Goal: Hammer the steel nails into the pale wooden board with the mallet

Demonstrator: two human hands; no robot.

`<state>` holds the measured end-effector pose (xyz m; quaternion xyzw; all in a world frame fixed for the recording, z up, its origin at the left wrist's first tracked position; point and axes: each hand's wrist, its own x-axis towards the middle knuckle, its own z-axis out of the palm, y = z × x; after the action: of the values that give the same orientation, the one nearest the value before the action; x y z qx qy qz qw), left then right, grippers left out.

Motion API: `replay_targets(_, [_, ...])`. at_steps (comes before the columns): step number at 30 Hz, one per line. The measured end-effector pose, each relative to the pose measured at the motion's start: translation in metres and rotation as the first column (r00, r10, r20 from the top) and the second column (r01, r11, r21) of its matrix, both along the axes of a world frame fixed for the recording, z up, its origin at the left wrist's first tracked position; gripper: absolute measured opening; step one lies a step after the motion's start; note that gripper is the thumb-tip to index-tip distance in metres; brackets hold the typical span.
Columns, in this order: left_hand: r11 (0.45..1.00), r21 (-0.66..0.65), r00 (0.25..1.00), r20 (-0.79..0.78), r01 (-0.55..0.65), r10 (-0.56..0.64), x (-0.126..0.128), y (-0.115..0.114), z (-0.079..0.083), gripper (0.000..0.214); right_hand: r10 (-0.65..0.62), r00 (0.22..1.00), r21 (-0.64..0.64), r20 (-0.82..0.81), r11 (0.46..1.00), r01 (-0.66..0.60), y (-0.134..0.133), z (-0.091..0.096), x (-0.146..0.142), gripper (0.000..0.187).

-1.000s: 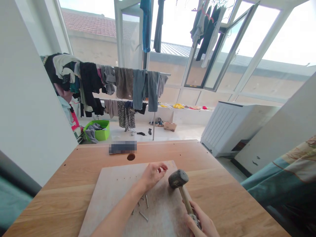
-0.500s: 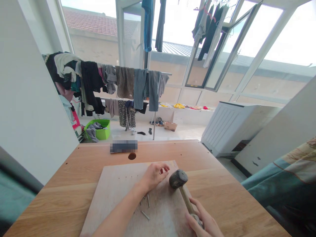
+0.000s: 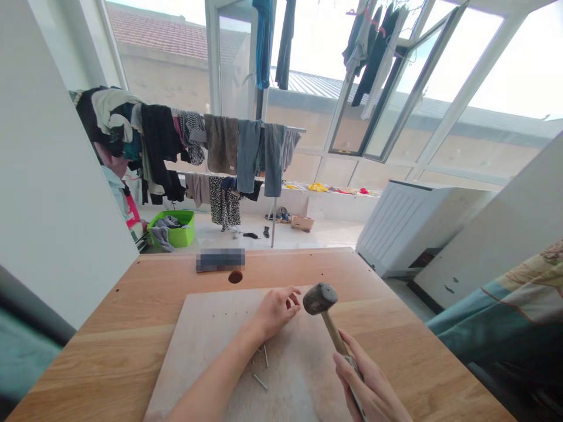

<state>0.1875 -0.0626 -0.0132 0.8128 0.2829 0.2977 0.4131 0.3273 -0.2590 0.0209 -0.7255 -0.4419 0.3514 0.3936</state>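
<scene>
My left hand (image 3: 276, 309) rests on a pale board (image 3: 206, 334), its thumb and fingers pinched together as if round a nail too small to make out. My right hand (image 3: 372, 390) grips the wooden handle of a mallet (image 3: 323, 308). The mallet's dark head is raised above the board, just right of my left fingers. Loose nails (image 3: 261, 369) lie on the board beside my left wrist. A row of small nail heads dots the board to the left.
The board lies on a wooden table (image 3: 132, 305) with a round hole (image 3: 235, 276) and a blurred dark object (image 3: 220, 259) near the far edge. Beyond stand a loaded clothes rack (image 3: 197, 146), a green basket (image 3: 173, 228) and a white appliance (image 3: 409, 223).
The mallet head has lifted from near the board to above my left fingers. My right hand has slid forward along the handle. My left hand stays in its place.
</scene>
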Motion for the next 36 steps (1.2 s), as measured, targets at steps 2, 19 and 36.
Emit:
replay_targets(2, [1.000, -0.002, 1.000, 0.001, -0.004, 0.004, 0.001, 0.000, -0.002, 0.031, 0.026, 1.000, -0.003, 0.009, 1.000, -0.026, 0.007, -0.002, -0.003, 0.083])
replay_targets(19, [1.000, -0.018, 1.000, 0.017, 0.019, -0.019, 0.002, 0.000, -0.002, 0.037, -0.001, 0.999, 0.003, 0.045, 1.000, 0.001, 0.009, -0.008, -0.014, 0.087])
replay_targets(36, [0.865, 0.347, 0.717, -0.697, 0.363, -0.021, -0.084, -0.068, 0.066, 0.020, -0.036, 0.995, 0.010, -0.094, 0.999, 0.037, -0.005, -0.032, 0.000, 0.072])
